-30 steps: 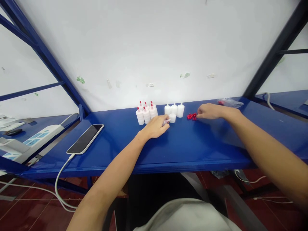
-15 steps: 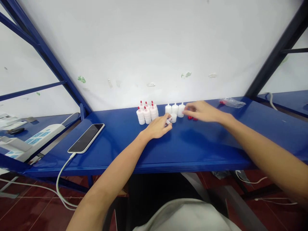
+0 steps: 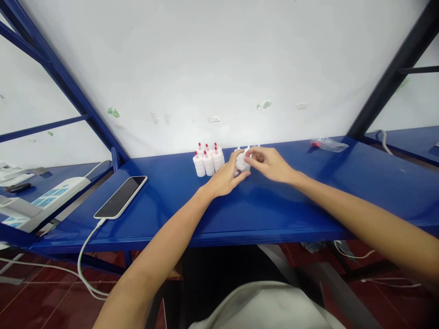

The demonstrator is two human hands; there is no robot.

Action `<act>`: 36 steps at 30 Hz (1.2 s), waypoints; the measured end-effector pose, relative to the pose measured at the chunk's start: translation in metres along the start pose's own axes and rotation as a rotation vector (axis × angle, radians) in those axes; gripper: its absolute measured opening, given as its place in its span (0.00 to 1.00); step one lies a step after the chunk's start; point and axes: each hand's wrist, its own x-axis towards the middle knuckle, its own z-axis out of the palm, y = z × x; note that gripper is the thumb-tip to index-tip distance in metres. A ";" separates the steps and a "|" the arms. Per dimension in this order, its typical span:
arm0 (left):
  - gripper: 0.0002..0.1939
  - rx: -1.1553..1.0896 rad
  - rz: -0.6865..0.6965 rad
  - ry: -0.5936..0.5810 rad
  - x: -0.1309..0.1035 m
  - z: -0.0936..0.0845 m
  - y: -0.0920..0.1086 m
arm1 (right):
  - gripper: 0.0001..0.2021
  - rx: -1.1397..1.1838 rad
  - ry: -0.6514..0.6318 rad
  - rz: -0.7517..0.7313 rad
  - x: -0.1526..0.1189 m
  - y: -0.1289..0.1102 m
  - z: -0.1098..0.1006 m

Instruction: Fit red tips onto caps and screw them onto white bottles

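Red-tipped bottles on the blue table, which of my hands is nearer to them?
Left. Your left hand is just right of the red-tipped bottles and slightly toward you; your right hand is farther right, beyond the left.

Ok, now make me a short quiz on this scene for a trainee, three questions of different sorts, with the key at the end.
1. Fill in the blank: the white plastic bottles grouped beside the person's left hand have ____ tips.

2. True or false: the white cable plugged into the black-screened, white-cased phone hangs over the front edge of the blue table.

3. Multiple choice: which is nearest to the clear, crinkled plastic bag?
A) the phone
B) the right hand
C) the left hand

Key: 1. red; 2. true; 3. B.
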 end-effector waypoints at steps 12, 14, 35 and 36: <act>0.13 0.113 -0.007 0.193 0.006 0.001 -0.012 | 0.14 -0.331 0.118 0.047 0.014 0.024 0.000; 0.15 0.120 0.017 0.171 0.007 0.003 -0.013 | 0.15 -0.325 0.115 0.071 0.012 0.021 -0.001; 0.17 0.116 0.210 0.033 0.003 -0.002 -0.003 | 0.19 -0.140 -0.214 -0.124 0.000 -0.003 -0.007; 0.17 0.116 0.212 0.051 0.002 -0.003 -0.003 | 0.20 -0.111 -0.185 -0.092 0.000 -0.004 -0.011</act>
